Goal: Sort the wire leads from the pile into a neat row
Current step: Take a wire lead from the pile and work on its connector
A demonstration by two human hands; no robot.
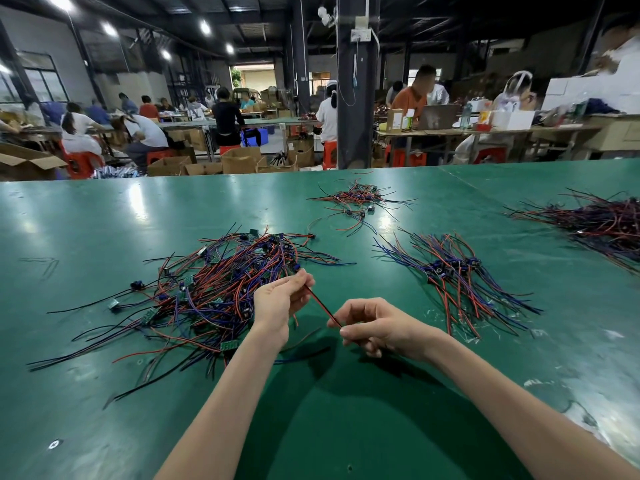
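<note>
Two-handedly pinching one thin red-and-black wire lead (322,307) taut above the green surface (86,220), left grip (277,303) at far end, right grip (377,327) at near end; hiding both tips within curled fingers, beside the tangled red, blue and black wire pile (207,289).

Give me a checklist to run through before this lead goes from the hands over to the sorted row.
1. Grip: the left hand and the right hand each pinch one end of the red-and-black lead: ok.
2. Lead pulled straight between the hands: ok.
3. Lead free of the pile: cannot tell; the left hand's end sits over the tangle.
4. Part at the lead's end: cannot tell; hidden in the left hand.
5. Row lies to the right, plugs lined up in the middle: ok.
6. Bare green table between the right hand and the row: ok.
</note>
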